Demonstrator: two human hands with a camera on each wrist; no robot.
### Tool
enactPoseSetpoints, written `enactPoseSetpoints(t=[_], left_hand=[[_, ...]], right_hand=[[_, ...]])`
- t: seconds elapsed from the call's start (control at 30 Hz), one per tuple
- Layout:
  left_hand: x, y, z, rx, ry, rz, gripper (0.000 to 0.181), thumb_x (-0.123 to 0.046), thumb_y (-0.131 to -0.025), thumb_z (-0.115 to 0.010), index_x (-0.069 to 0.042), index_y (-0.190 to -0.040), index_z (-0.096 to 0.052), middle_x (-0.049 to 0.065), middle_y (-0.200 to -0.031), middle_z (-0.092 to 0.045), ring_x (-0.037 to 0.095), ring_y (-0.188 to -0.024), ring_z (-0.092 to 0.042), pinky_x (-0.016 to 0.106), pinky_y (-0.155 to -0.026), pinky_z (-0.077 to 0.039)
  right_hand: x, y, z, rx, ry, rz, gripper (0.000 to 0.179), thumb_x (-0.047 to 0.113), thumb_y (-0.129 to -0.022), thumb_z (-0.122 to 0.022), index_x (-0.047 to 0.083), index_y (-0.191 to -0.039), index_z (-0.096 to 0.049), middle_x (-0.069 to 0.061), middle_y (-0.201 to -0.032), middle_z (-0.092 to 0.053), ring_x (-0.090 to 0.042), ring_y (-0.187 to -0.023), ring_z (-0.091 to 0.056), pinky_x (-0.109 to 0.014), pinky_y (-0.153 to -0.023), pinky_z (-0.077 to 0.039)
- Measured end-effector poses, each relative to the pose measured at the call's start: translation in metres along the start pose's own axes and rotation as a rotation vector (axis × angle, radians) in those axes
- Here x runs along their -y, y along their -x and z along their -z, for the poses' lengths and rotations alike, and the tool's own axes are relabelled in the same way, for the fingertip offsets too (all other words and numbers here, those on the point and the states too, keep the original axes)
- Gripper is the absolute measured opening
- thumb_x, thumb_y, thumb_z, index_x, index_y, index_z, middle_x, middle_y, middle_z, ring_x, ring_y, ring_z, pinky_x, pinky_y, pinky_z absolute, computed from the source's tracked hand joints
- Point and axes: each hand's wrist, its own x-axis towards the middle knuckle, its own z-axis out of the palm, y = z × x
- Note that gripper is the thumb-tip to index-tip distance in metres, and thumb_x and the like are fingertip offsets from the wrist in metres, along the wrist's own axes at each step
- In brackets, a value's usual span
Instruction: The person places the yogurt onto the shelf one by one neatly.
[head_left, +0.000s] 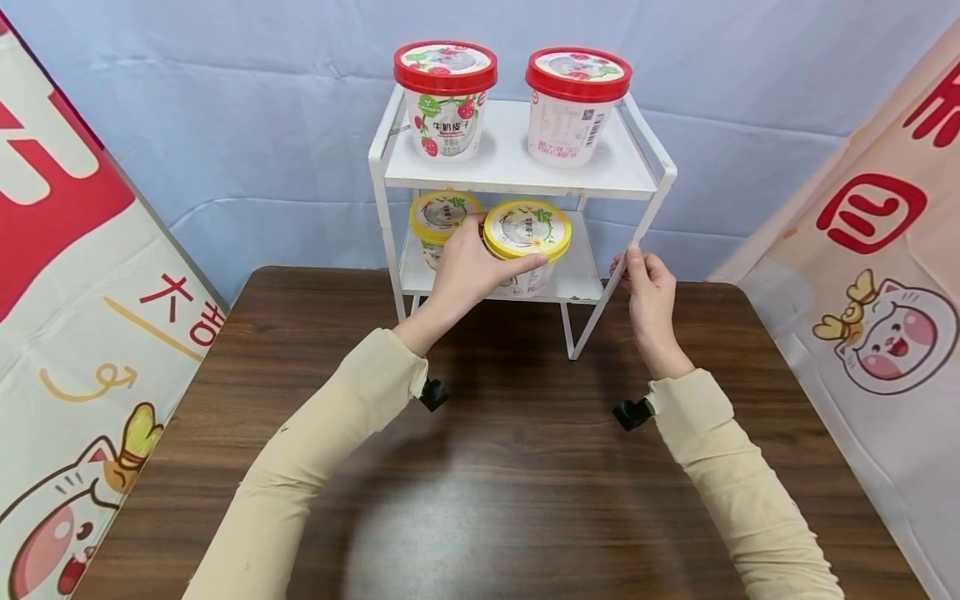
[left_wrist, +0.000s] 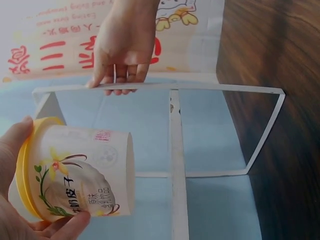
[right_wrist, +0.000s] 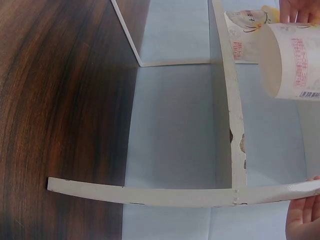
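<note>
My left hand [head_left: 468,271] grips a white paper tub with a yellow lid [head_left: 528,229], the thumb across the near side of its lid. In the left wrist view, the tub's wall [left_wrist: 100,172] shows a yellow flower, and its base appears raised off the lower shelf. Beside it on that level stands another yellow-lidded tub [head_left: 433,252], partly hidden by my left hand. My right hand [head_left: 651,300] holds the right front post of the white two-tier rack [head_left: 517,182], thumb on one side and fingers on the other.
On the rack's top shelf stand two red-lidded tubs, a left one [head_left: 450,117] with its strawberry print facing forward and a right one [head_left: 566,125] showing its label text. The rack stands at the back of a dark wooden table [head_left: 525,500]. Printed panels flank both sides.
</note>
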Motion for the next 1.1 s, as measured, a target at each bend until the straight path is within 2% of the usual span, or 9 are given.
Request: enactPoseSetpoints(t=[0.5,0.93,1.1], left_hand=[[-0.007,-0.018,-0.015,-0.08,-0.113,0.022,0.091,-0.065,-0.058,-0.072,-0.011,-0.125,-0.043,0.001,-0.11,-0.053,0.014,-0.095,-0.051,0.029,-0.078,-0.045],[-0.009,-0.027,-0.031,-0.108,-0.125,-0.028,0.087,-0.065,-0.061,-0.07,-0.008,-0.121,-0.043,0.003,-0.1,-0.055,0.015,-0.084,-0.057,0.027,-0.065,-0.047],[-0.009,-0.03,-0.04,-0.127,-0.199,-0.017,0.093,-0.069,-0.061,-0.067,-0.006,-0.124,-0.04,0.003,-0.098,-0.051,0.016,-0.083,-0.057,0.027,-0.064,-0.046]], right_hand=[[0.001,0.001,-0.001,-0.001,-0.001,-0.004,0.023,0.019,-0.094,-0.05,0.005,-0.079,-0.059,0.002,-0.075,-0.06,-0.01,-0.074,-0.057,-0.019,-0.07,-0.047],[0.0,0.001,0.0,0.001,0.011,-0.009,0.023,0.02,-0.094,-0.05,0.005,-0.079,-0.059,0.002,-0.075,-0.059,-0.011,-0.074,-0.056,-0.02,-0.071,-0.046],[0.0,0.001,0.0,-0.002,0.01,-0.006,0.023,0.02,-0.095,-0.049,0.006,-0.079,-0.059,0.003,-0.075,-0.059,-0.013,-0.075,-0.056,-0.021,-0.07,-0.046]])
